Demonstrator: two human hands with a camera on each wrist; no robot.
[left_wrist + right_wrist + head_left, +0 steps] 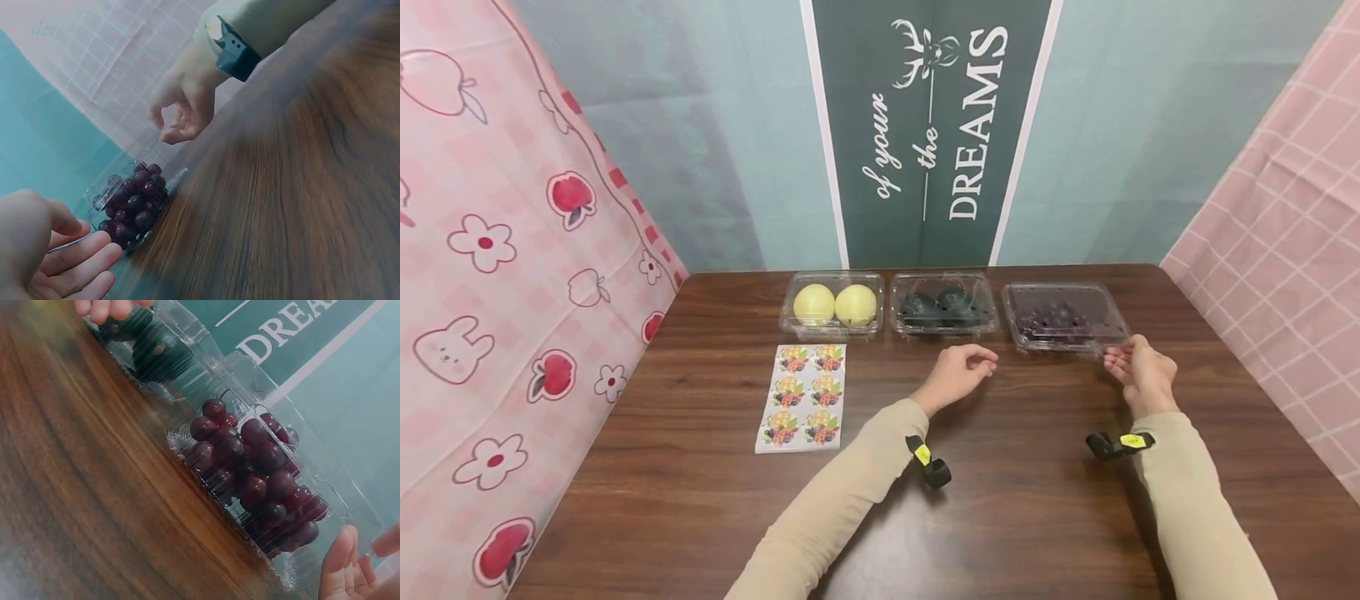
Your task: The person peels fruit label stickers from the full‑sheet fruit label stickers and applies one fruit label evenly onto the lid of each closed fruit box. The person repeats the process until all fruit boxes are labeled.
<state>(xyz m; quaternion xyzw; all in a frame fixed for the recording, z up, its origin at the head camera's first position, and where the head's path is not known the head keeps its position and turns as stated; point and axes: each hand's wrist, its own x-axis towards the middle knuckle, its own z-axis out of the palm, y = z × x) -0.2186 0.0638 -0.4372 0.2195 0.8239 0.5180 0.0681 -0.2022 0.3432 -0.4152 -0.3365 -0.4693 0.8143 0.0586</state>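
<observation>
A clear plastic clamshell box (pixel 1063 312) of dark purple grapes (pixel 269 469) stands at the back right of the table. My right hand (pixel 1142 373) is at its front right corner, thumb and fingertips pinching the edge of the clear lid (pixel 353 515). To the left of that box, my left hand (pixel 957 377) hovers low over the table with relaxed, slightly bent fingers and holds nothing. Its fingertips point toward the grape box. A second clear box (pixel 943 312) with two dark green round fruits lies just beyond the left hand.
A third clear box (pixel 832 308) with two pale yellow round fruits stands at the back left. In front of it lies a sheet of fruit stickers (pixel 801 398). The brown wooden table (pixel 1000 517) ends at a printed curtain (pixel 730 167) behind the boxes.
</observation>
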